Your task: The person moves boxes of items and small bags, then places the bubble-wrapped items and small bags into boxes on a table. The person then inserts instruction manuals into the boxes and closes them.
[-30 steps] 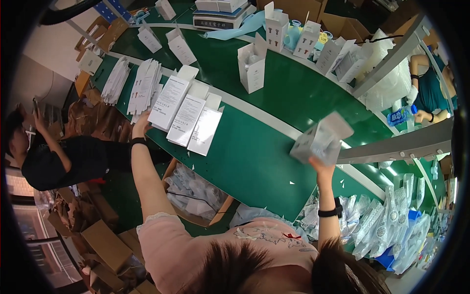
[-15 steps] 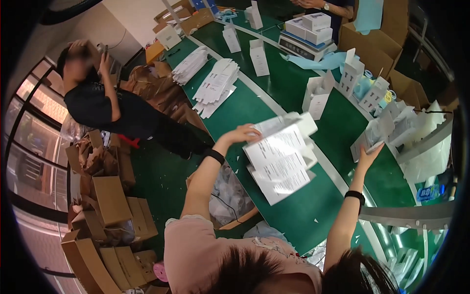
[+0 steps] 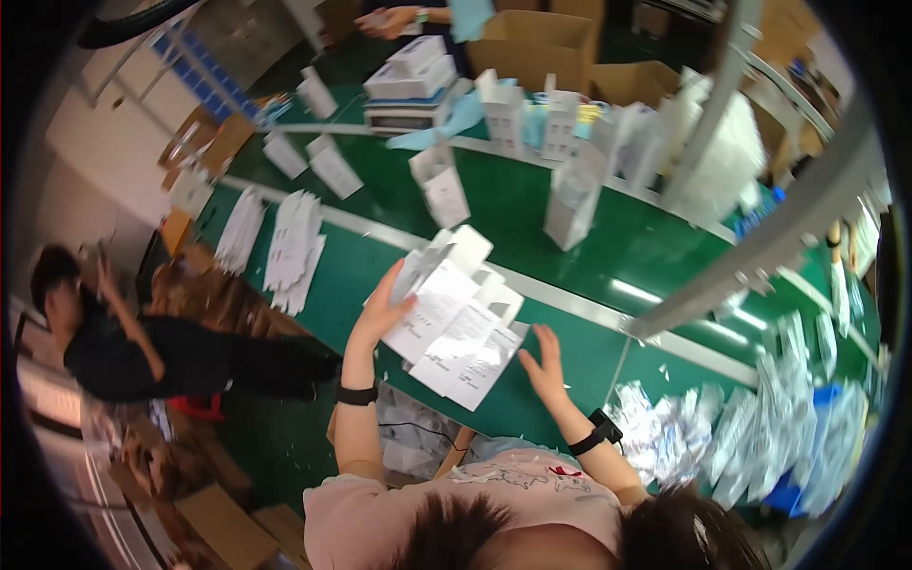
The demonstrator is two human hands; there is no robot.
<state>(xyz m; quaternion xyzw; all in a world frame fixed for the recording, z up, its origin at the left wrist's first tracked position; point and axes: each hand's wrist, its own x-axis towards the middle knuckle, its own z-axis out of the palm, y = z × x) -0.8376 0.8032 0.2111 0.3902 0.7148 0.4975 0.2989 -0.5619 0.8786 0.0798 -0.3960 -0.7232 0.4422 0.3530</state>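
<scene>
A loose stack of flat, unfolded white cartons with printed panels is tilted over the green table in front of me. My left hand grips its left side, the fingers wrapped over the edge. At the stack's lower right edge is my right hand, fingers apart and holding nothing. Whether its fingertips touch the cartons I cannot tell. Beyond the stack, an open white box stands upright on the green belt, and another open box stands left of it.
Flat carton piles lie on the table's left. Clear plastic bags and silvery packets are heaped at right. A grey metal arm crosses the right side. A person in black stands at left; another person's hands show at the far side.
My right hand has let go of the white box on the belt and come back beside the carton stack. My left hand still holds the stack. The view has turned to the right.
</scene>
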